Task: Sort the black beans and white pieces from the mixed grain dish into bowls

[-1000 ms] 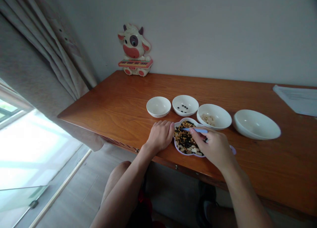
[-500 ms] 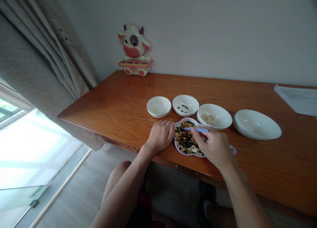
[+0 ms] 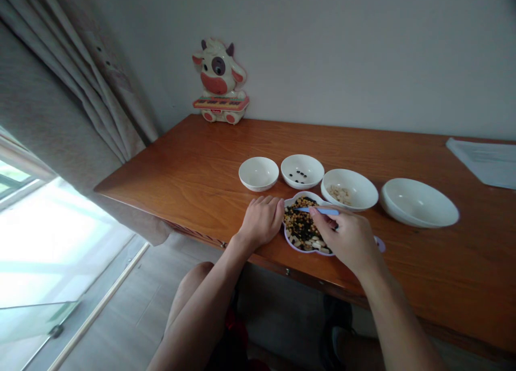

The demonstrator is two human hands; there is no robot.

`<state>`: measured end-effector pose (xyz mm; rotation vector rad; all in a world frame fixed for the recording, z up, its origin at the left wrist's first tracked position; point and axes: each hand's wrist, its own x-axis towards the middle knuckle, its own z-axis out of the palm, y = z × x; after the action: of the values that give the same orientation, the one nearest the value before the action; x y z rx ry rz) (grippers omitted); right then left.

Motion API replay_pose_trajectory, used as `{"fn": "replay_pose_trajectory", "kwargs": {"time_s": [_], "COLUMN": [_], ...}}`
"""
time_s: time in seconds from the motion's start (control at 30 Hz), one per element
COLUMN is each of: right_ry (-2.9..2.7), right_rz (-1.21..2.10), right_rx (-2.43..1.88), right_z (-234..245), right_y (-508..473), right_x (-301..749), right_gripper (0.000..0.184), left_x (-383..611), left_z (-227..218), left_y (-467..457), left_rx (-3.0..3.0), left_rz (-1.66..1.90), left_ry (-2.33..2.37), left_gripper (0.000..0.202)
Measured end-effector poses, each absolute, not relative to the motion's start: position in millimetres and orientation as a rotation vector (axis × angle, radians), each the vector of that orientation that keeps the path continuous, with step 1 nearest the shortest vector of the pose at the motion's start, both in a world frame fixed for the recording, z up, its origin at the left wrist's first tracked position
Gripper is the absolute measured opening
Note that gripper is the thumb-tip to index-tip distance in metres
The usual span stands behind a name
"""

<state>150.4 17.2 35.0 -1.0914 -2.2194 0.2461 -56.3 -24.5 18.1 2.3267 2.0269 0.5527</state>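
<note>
Pinching a thin blue tool point(image 3: 322, 211), maybe tweezers, the right hand point(image 3: 346, 236) is closed around it and holds it over one bumpy plate point(image 3: 287, 236) with a purple rim. The plate sits near the front edge of the wooden table point(image 3: 161, 183). It holds three kinds of food, too many to count: yellow beans point(image 3: 300, 212), black beans point(image 3: 300, 228) and white beans point(image 3: 312, 245). The left hand point(image 3: 261, 220) is open and lies flat on the table, right beside the plate. It may be there to keep the plate from sliding.

Four white bowls stand in a row just behind the plate, likely close so they are easy to reach. The second bowl point(image 3: 302, 184) has a few black beans point(image 3: 300, 176). The third bowl point(image 3: 349, 204) has a small pile of pale beans point(image 3: 341, 194). The first bowl point(image 3: 258, 184) is small, and the fourth bowl point(image 3: 419, 220) is the biggest. Farther back, one toy cow point(image 3: 220, 80) stands by the wall.
</note>
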Motion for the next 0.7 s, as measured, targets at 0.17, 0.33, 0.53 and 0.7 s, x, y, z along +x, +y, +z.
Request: {"fn": "replay_pose_trajectory", "kwargs": {"time_s": [0.17, 0.33, 0.53, 0.7], "right_ry": [-2.218, -2.225, -2.201, -2.169], "right_rz": [0.222, 0.186, 0.187, 0.164], "right_rx": [-1.094, -1.063, -1.028, -1.031], "right_z": [32.4, 29.9, 32.3, 35.3], "right_y": [17.3, 17.5, 16.8, 16.2], "right_x": [149.1, 147.6, 146.7, 148.1], "right_gripper": [0.035, 0.033, 0.028, 0.028], "left_x": [-56.5, -55.8, -56.1, -56.9], "left_z": [18.4, 19.0, 19.2, 17.9], "left_y": [-24.5, -24.4, -23.9, -23.2], "left_rx": [2.326, 2.319, 2.312, 2.318], "left_rz": [0.555, 0.543, 0.553, 0.575], "left_ry": [2.029, 2.032, 2.028, 2.014], "left_gripper": [0.038, 0.037, 0.038, 0.038]}}
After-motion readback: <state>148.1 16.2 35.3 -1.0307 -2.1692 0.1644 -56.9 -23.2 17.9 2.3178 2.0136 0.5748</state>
